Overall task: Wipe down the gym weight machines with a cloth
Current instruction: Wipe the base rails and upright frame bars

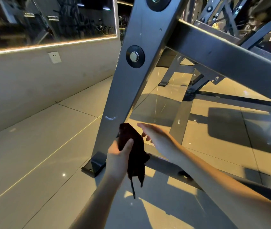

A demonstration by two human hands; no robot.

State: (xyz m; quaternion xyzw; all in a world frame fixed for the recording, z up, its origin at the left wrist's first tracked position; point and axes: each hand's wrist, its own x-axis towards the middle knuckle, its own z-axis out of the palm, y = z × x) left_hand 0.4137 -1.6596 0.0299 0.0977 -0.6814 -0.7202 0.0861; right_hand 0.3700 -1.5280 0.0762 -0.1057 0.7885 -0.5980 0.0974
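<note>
floor (32, 154): tiled | machine (131, 83): gray slanted post stood on the floor | cloth (135, 152): dark; bunched low before the post; tail hanging | left hand (117, 154): gripped the cloth | right hand (155, 138): fingers loose; held nothing; just beside the cloth

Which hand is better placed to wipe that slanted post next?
Left. The left hand grips the cloth close by the lower part of the post. The right hand is open beside the cloth and holds nothing.
</note>
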